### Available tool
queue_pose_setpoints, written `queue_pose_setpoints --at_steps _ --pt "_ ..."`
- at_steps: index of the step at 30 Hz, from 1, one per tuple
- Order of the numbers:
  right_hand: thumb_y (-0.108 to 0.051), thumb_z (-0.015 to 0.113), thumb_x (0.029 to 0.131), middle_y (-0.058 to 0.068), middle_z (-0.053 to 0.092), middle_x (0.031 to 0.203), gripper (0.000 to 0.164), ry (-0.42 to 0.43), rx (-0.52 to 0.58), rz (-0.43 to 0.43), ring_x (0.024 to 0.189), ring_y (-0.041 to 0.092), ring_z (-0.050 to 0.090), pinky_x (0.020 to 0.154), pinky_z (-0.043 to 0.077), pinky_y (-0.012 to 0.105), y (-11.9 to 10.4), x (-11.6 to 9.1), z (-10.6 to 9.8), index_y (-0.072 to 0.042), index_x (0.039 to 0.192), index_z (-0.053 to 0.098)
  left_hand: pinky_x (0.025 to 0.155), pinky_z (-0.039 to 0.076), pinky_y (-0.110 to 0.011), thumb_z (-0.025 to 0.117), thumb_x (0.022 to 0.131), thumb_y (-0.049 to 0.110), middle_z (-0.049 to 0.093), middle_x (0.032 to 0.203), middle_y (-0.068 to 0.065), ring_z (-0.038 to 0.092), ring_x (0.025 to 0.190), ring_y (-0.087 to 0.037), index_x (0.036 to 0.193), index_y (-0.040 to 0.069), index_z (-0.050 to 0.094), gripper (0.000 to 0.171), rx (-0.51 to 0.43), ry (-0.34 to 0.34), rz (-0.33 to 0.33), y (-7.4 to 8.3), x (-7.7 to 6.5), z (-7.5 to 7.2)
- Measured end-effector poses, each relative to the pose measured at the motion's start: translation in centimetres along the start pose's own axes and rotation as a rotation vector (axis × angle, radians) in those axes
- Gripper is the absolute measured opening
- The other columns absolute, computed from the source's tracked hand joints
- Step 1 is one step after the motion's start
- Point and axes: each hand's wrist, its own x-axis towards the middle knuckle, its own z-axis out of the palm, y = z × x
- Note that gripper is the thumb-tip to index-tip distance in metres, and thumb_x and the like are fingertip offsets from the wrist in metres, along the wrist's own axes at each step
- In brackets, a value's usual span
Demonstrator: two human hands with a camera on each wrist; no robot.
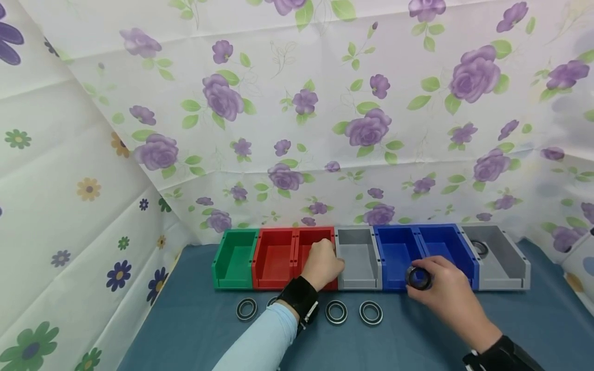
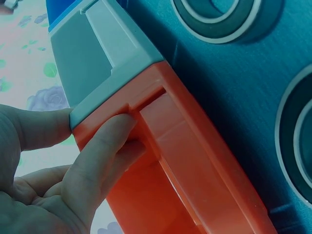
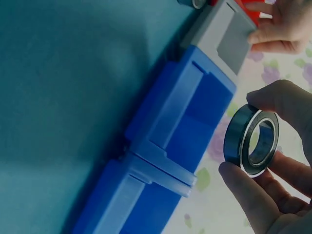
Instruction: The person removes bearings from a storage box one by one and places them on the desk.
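Note:
My right hand [image 1: 447, 293] pinches a black and silver ball bearing [image 3: 251, 141] between thumb and fingers. The bearing is tilted, its hole facing the head camera, in front of the blue bins [image 1: 400, 252]. At the middle of the bin row, my left hand [image 1: 322, 265] grips the side wall of a red bin [image 2: 190, 131], beside the grey bin [image 1: 357, 255]. Its fingers reach inside the red bin while the thumb lies on the grey bin's side. Part of the red bin is hidden behind this hand in the head view.
Several more bearings lie in a row before the bins, including one bearing [image 1: 246, 309] at left and another [image 1: 370, 313] at right. A green bin [image 1: 235, 257] ends the row at left. The right-end grey bin [image 1: 503, 257] holds a ring. Flowered cloth [image 1: 297, 129] hangs behind.

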Motion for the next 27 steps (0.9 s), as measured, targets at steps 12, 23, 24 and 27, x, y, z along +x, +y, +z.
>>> queue_pose_setpoints --at_steps 12,23,24,27 --pt "-0.027 0.084 0.057 -0.003 0.056 0.096 0.049 -0.209 0.029 0.004 0.088 0.016 0.056 0.072 0.050 0.037 -0.3 -1.2 1.6 -0.015 0.101 0.066 0.033 0.023 -0.023 0.061 0.077 0.007 0.033 0.045 -0.002 0.032 0.034 -0.019 0.055 0.007 0.045 0.027 0.007 0.001 0.000 -0.1 0.0 0.0" --pt "-0.031 0.085 0.053 -0.004 0.056 0.093 0.051 -0.427 0.021 0.067 0.086 0.011 0.054 0.075 0.049 0.037 -0.4 -1.6 3.3 -0.017 0.098 0.066 0.033 0.024 -0.023 0.062 0.078 0.009 0.036 0.046 -0.005 0.035 0.035 -0.020 0.057 0.007 0.047 0.027 0.008 0.004 -0.003 -0.3 0.1 0.2" --pt "-0.031 0.085 0.053 -0.004 0.056 0.093 0.051 -0.439 0.015 0.069 0.085 0.011 0.054 0.075 0.049 0.038 -0.4 -1.6 3.4 -0.017 0.098 0.066 0.033 0.024 -0.023 0.062 0.079 0.009 0.037 0.046 -0.005 0.035 0.035 -0.021 0.057 0.007 0.047 0.027 0.006 0.003 -0.003 -0.3 0.1 0.2" --pt "-0.032 0.085 0.052 -0.005 0.055 0.092 0.051 -0.471 0.001 0.082 0.084 0.010 0.054 0.075 0.049 0.038 -0.3 -1.7 3.8 -0.017 0.097 0.066 0.033 0.025 -0.024 0.062 0.079 0.009 0.038 0.046 -0.005 0.037 0.035 -0.021 0.057 0.007 0.048 0.026 0.000 -0.002 -0.004 -0.3 0.2 0.2"
